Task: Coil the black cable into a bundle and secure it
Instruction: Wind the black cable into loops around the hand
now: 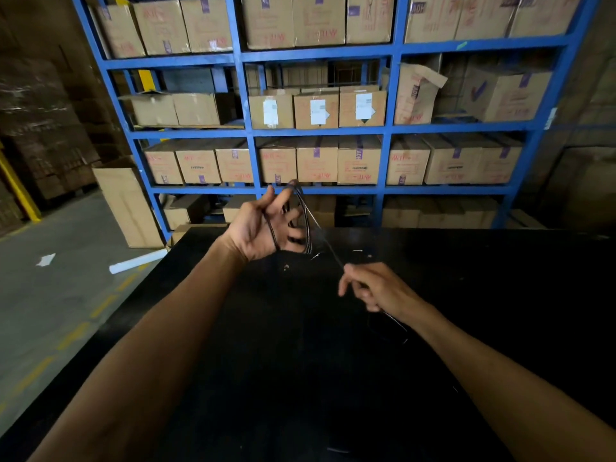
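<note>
Black tabletop (300, 378) fills the space under your arms, and everything else sits around it. Your right hand (373, 288) hovers low over the table's middle, fingers pinched shut on a single strand of the black cable (301, 208), whose loose tail runs on past your wrist toward the table's right side. From that pinch the strand climbs to your left hand (263, 228), raised over the table's far edge with the palm turned up and fingers spread; several loops of cable hang around those fingers, so the hand is open inside the coil rather than clenched. Beyond the table's far edge stands blue shelving (320, 131) packed with cardboard boxes (358, 160). Left of the table lies grey concrete floor (50, 295).
</note>
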### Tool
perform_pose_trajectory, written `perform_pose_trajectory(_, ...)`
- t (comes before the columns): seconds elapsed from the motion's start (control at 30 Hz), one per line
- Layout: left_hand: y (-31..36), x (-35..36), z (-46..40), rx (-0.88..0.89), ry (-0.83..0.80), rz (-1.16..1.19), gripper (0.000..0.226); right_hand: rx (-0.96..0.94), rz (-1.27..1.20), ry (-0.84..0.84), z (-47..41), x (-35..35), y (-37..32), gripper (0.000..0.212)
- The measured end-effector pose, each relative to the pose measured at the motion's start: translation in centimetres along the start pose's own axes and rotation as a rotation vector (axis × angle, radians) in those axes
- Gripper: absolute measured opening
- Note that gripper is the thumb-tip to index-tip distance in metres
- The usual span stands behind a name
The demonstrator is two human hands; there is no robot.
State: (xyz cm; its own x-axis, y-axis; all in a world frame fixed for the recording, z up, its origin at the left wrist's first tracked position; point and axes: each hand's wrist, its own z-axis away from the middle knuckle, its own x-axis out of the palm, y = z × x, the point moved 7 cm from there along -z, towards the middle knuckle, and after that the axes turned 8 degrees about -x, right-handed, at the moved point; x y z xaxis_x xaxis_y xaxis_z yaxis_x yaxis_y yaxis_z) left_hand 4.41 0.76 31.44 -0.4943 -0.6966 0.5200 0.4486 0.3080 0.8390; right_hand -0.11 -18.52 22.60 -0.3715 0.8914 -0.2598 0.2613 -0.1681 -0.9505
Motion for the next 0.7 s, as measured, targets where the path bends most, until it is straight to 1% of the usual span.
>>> perform_pose_trajectory(0.1, 0.4, 3.1, -0.1, 0.053, -0.134, 0.035, 0.05, 0.037, -0.062, -0.122, -0.1, 2.7, 1.1, 0.05)
perform_pose_trajectory(0.17, 0.1, 4.7, -0.1, 0.069, -0.214, 0.038, 0.051, 0.076, -0.011, -0.137, -0.4, 3.2, 1.3, 0.052)
perform_pose_trajectory(0.2, -0.2, 5.6, 0.0, 0.064, -0.259, 0.019, 0.051, 0.117, 0.065, -0.103, -0.5, 2.9, 1.4, 0.058)
perform_pose_trajectory(0.27, -1.1, 7.0, 0.2, 0.006, -0.35, -0.053, 0.052, 0.181, 0.303, 0.043, -0.7, 1.1, 1.3, 0.074)
perform_pose_trajectory(0.33, -2.3, 7.7, 0.5, -0.107, -0.422, -0.124, 0.054, 0.163, 0.477, 0.196, -0.9, -1.2, 0.8, 0.087)
perform_pose_trajectory(0.37, -3.0, 7.8, 0.7, -0.169, -0.441, -0.171, 0.055, 0.144, 0.524, 0.235, -1.1, -2.2, 0.6, 0.089)
perform_pose_trajectory(0.4, -3.8, 7.7, 0.9, -0.235, -0.447, -0.227, 0.057, 0.122, 0.572, 0.237, -1.3, -3.2, 0.4, 0.087)
perform_pose_trajectory(0.43, -4.8, 7.4, 0.9, -0.308, -0.439, -0.295, 0.06, 0.096, 0.627, 0.201, -1.5, -3.9, 0.1, 0.08)
perform_pose_trajectory(0.5, -7.3, 6.6, 1.1, -0.471, -0.404, -0.429, 0.064, 0.028, 0.771, 0.048, -2.1, -4.6, -1.1, 0.065)
perform_pose_trajectory(0.6, -11.3, 5.5, 0.9, -0.711, -0.36, -0.513, 0.06, -0.054, 1.018, -0.149, -3.2, -5.0, -3.0, 0.037)
perform_pose_trajectory(0.63, -12.3, 4.8, 0.7, -0.769, -0.33, -0.552, 0.059, -0.065, 1.081, -0.179, -3.6, -5.2, -3.6, 0.035)
perform_pose_trajectory(0.7, -13.6, 3.2, 0.4, -0.836, -0.225, -0.622, 0.063, -0.062, 1.14, -0.175, -4.1, -5.7, -4.6, 0.035)
